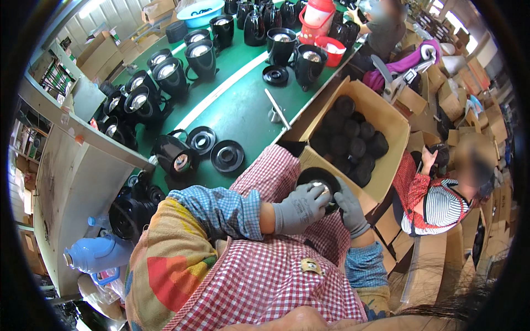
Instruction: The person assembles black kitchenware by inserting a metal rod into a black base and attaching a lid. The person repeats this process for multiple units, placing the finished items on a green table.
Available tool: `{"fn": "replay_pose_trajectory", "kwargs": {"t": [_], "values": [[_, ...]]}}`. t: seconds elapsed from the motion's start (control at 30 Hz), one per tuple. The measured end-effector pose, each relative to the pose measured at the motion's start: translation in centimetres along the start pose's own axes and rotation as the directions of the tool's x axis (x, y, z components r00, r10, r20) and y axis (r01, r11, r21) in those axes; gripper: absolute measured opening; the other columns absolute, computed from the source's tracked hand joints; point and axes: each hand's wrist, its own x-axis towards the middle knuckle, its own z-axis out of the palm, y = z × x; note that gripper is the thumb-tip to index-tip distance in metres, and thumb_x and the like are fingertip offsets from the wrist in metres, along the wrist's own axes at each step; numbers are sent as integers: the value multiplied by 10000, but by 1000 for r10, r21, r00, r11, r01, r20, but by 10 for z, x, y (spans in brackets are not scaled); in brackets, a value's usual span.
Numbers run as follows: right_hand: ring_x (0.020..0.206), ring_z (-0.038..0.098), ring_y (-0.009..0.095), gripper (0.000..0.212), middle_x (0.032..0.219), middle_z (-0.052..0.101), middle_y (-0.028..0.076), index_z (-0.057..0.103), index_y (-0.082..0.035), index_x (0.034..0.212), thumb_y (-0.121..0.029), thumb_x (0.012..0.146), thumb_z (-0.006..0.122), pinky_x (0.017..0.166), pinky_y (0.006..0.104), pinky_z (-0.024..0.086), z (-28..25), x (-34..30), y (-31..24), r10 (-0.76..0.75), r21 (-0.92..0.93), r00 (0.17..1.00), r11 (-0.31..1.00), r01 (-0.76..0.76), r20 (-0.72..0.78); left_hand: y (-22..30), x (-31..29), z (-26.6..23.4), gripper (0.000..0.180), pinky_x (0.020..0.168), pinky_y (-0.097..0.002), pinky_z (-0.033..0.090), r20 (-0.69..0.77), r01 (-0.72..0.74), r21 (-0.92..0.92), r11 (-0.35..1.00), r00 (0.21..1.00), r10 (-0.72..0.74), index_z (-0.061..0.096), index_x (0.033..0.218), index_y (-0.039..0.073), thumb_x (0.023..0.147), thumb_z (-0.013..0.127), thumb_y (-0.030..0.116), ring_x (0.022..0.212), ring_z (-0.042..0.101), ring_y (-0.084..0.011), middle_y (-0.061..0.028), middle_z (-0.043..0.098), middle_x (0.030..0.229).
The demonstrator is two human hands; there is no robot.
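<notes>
My left hand (302, 211), in a grey glove, curls its fingers over the shiny silvery part (319, 186) in the mouth of a black jug (310, 174). My right hand (351, 209), also gloved, closes round the jug's right side. The jug sits tilted above my lap; its lower part is hidden by my hands. On the green table (232, 118) in front, a black jug (172, 154) lies tipped beside two black ring-shaped parts (227, 156).
Several black jugs with silvery insides (171, 75) stand along the table. An open cardboard box (395, 149) of round black parts is at my right. Further off are a red-and-white bucket (316, 19) and two other people (441, 207). A blue flask (102, 254) stands at my left.
</notes>
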Motion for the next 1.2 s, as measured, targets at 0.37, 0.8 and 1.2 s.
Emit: {"fn": "replay_pose_trajectory", "kwargs": {"t": [0.37, 0.8, 1.2], "values": [[1296, 546, 216, 442, 1391, 601, 122, 543, 45, 1414, -67, 987, 528, 1097, 318, 410, -5, -35, 70, 128, -132, 940, 975, -177, -317, -73, -8, -27, 206, 841, -433, 556, -115, -44, -473, 880, 993, -12, 704, 936, 48, 809, 697, 211, 916, 669, -357, -172, 681, 966], [1270, 591, 232, 393, 1376, 619, 145, 555, 28, 1402, -105, 1033, 551, 1086, 327, 446, -29, -29, 62, -152, -38, 791, 986, 160, -593, -304, -107, -12, 196, 801, -373, 524, 272, 748, -304, 590, 662, -699, 609, 1035, 26, 840, 614, 43, 849, 653, -267, -161, 647, 853], [1231, 599, 273, 638, 1281, 648, 179, 657, -2, 1257, -561, 1023, 459, 1072, 394, 452, -3, 4, -19, -309, -52, 865, 948, 315, -395, -88, 81, 9, 502, 1031, -385, 438, -274, -270, -708, 652, 957, 98, 477, 1395, -4, 1040, 517, 348, 1194, 561, -274, -163, 548, 1270]]}}
